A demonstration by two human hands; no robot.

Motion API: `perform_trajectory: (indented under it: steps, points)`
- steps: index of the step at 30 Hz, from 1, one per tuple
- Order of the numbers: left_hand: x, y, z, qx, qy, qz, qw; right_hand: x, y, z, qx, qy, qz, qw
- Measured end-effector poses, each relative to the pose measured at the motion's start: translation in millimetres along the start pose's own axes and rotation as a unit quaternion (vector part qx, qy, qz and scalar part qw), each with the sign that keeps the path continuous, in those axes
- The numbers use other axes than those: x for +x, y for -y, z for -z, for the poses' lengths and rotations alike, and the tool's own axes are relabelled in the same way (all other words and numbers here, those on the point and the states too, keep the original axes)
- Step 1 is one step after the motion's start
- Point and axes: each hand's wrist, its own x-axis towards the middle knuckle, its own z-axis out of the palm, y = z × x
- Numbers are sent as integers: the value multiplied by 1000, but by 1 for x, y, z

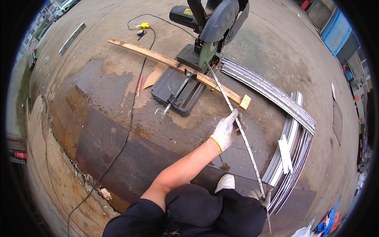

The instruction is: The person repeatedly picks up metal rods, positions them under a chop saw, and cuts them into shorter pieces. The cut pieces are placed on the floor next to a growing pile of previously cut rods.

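A long, thin, pale metal strip (245, 141) slants from the saw down toward my right side. My left hand (224, 131), in a white work glove with a yellow cuff, is closed round it about midway. Lower down, my gloved right hand (262, 196) grips the strip near its close end; some of its fingers are hidden. The strip's far end meets the green guard of a black cut-off saw (221, 24), with a reddish glow beside it. A wooden plank (158, 58) lies across the saw's base (162, 87) below the clamp screw (176, 94), and the strip passes over it.
Bundled metal profiles (268, 89) lie to the right, with more lengths (282, 146) and short white pieces (285, 154) beside them. A black cable (128, 136) crosses the wet ground. A tape measure (140, 33), a yellow plug (144, 25) and a red marker (139, 87) lie left.
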Motion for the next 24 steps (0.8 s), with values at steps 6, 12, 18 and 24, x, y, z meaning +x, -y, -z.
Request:
perform_trajectory:
  steps: [6,12,18,24]
  points:
    - [-6,-8,-8,13,4,-24,1000,19,15,37,11,137,-38,990]
    - [-2,-7,-12,9,-18,-13,1000,9,-1,7,44,68,24,996]
    - [8,-14,-14,-5,29,14,999,15,15,27,-2,145,-64,987]
    - [16,-21,-12,-43,84,72,993,15,8,22,55,143,-13,988]
